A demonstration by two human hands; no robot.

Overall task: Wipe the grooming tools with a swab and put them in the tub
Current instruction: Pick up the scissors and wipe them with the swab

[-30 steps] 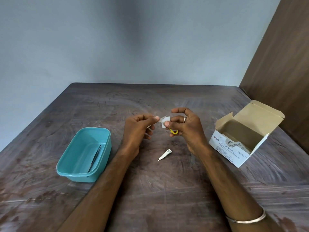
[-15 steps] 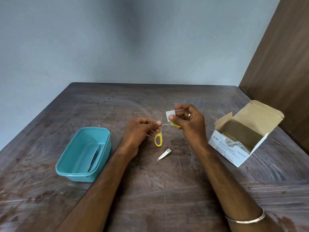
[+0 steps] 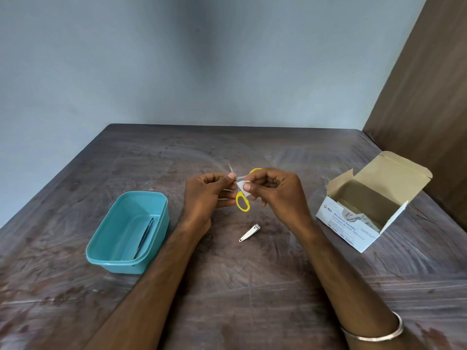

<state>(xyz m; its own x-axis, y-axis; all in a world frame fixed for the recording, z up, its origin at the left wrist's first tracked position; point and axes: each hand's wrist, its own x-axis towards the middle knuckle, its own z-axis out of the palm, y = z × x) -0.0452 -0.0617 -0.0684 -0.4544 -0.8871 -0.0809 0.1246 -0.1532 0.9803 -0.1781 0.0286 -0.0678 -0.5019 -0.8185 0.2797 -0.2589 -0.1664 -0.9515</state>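
A pair of small scissors [image 3: 242,198] with yellow handles is held above the table [image 3: 252,286] between both hands. The blades are pinched by the left hand [image 3: 207,195], thumb pressed against fingers, while a white swab [image 3: 242,186] is pinched against the metal by the right hand [image 3: 275,193]; which blade is touched cannot be made out. A nail clipper [image 3: 249,233] is left lying just below the hands. In the teal tub [image 3: 126,261], at left, what appears to be tweezers [image 3: 144,237] is seen. An open swab box [image 3: 369,210] is set at right.
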